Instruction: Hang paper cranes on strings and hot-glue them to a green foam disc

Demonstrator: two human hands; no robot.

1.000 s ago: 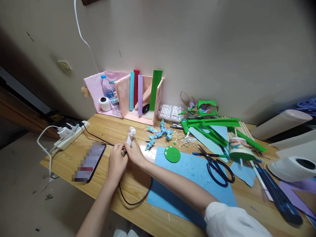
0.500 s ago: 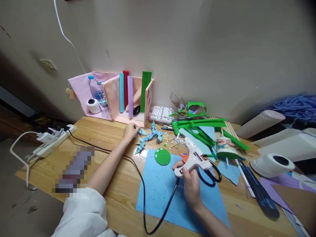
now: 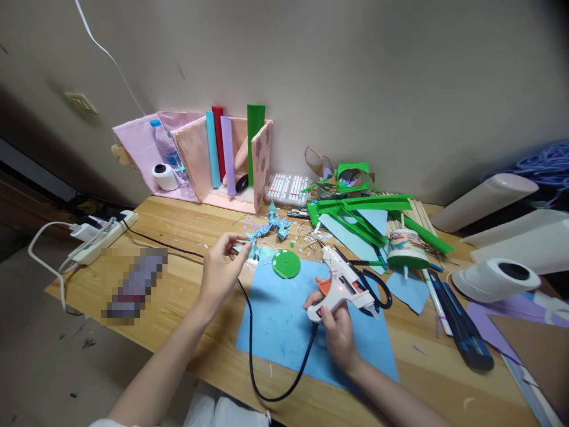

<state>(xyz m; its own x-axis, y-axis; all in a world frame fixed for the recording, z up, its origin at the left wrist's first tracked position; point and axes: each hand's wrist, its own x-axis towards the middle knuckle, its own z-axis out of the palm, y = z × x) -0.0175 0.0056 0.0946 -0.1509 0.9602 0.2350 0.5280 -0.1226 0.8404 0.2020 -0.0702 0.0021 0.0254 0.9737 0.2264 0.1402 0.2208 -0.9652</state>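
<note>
My left hand (image 3: 222,264) pinches a small light-blue folded paper piece (image 3: 254,244) between thumb and fingertips, beside more blue folded paper shapes (image 3: 281,227) on the table. My right hand (image 3: 338,329) is wrapped round the handle of a white glue gun (image 3: 340,284) with an orange trigger; its nozzle points up and left. A black cord hangs from the gun's handle. Under the gun lies a blue sheet (image 3: 284,332), with a green ribbed disc (image 3: 285,264) on its far edge, near my left fingertips.
Pink holders (image 3: 191,157) with coloured rolls stand by the wall. Markers (image 3: 288,188), green strips (image 3: 355,207), a round container (image 3: 404,246) and scissors (image 3: 380,290) lie behind and right. A cutter (image 3: 462,326) is at right, a power strip (image 3: 104,237) at left.
My left hand has come nearer and turned, lifting the blue paper piece between its fingers. My right hand still holds the glue gun, now slightly further left. The whole view has shifted a little.
</note>
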